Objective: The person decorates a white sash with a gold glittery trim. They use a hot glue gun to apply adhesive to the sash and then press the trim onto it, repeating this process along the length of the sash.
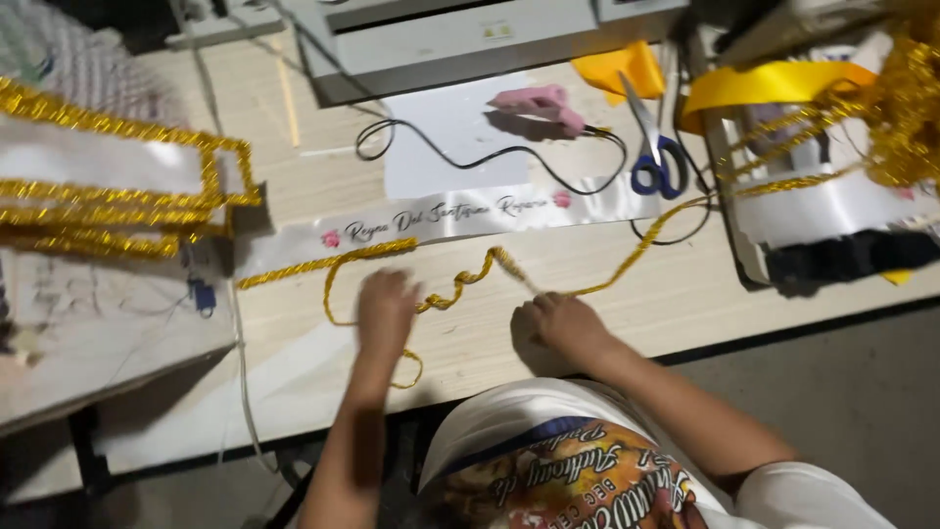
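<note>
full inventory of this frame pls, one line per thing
gold trim cord: 1, gold, looping across the table under both hands
white sash: 1, white satin with dark script and pink flowers, flat behind the cord
glue gun: 1, pink, on a white sheet, black cable trailing
scissors: 1, blue handles, right of the glue gun
yellow ribbon: 1, yellow, curled on the box at far right
trimmed sashes: a stack, white with gold edging, far left
grey machine: 1, grey, back edge of the table
table: 1, light wood
left hand: 1, on the cord
right hand: 1, pinching the cord
</note>
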